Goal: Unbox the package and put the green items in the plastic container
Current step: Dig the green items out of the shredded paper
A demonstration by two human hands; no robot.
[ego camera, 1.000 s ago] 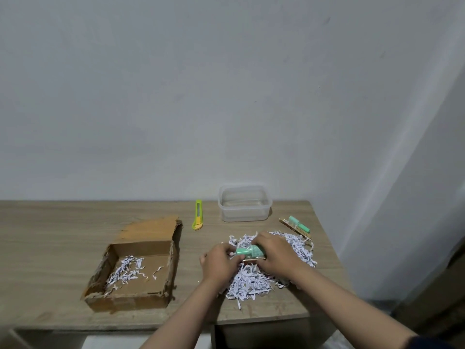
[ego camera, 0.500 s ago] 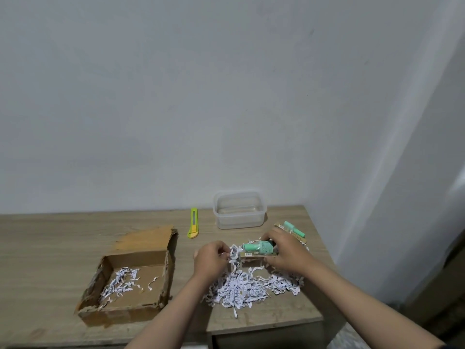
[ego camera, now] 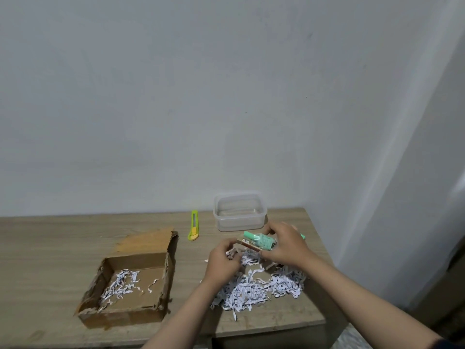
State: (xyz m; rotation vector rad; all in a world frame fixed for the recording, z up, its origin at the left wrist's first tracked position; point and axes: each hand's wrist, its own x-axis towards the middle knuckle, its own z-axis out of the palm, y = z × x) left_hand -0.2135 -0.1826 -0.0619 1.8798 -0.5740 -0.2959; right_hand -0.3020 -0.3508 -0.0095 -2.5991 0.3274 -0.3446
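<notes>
My right hand (ego camera: pixel 286 244) grips a mint-green bottle-shaped item on a brown card (ego camera: pixel 260 241), held just above a heap of white shredded paper (ego camera: pixel 254 288). My left hand (ego camera: pixel 222 258) pinches the card's left end beside the shreds. A clear plastic container (ego camera: pixel 239 212) stands with nothing in it just behind the hands, near the wall. Another green item (ego camera: pixel 302 236) peeks out behind my right hand, mostly hidden. The opened cardboard box (ego camera: pixel 130 280) sits at the left with a few paper shreds inside.
A yellow-green utility knife (ego camera: pixel 193 225) lies between the box and the container. The wooden table (ego camera: pixel 50 248) ends close to the right of the shreds, and its front edge runs just below them. A white wall rises behind.
Both hands have lifted the green carded item off the shreds and carried it back toward the container. The second green item is now mostly covered by my right hand.
</notes>
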